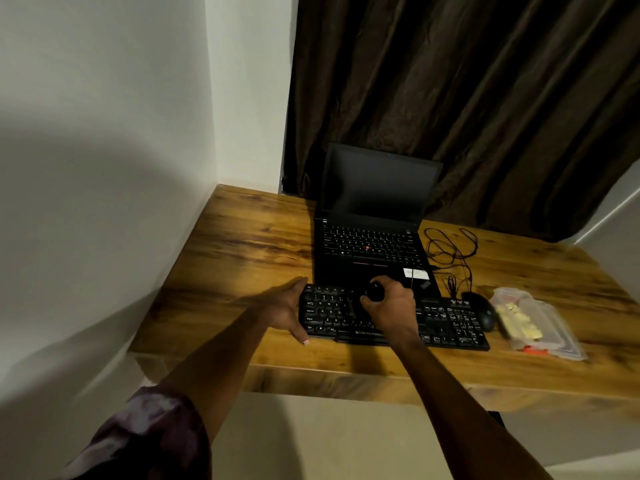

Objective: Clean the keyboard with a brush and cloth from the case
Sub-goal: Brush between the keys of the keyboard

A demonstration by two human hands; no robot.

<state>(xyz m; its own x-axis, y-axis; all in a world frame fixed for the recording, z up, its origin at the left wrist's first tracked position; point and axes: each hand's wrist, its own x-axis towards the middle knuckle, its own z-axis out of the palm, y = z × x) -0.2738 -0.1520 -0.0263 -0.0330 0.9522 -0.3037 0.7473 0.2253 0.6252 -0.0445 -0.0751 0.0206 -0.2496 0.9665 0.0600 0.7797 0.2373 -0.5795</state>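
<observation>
While the right hand curls round a dark, rounded object over the middle of the keyboard, most likely the brush with its bristles hidden under the palm, the left hand lies with fingers fairly straight against the keyboard's left end. It grips nothing and appears to brace the board. Keyboard: black, full-size, flat on the desk, near the front edge. Judged light and rigid, and likely to skid on the smooth wood under sideways strokes, so steady it at the end frames, not the keys. Keycaps are the fragile part and call for light pressure. Brush handle looks stubby and suits a palm grip. Behind the keyboard: open laptop, screen dark. Just beside its right end: mouse. Further right: clear case holding pale contents; whether that is the cloth, cannot tell.
</observation>
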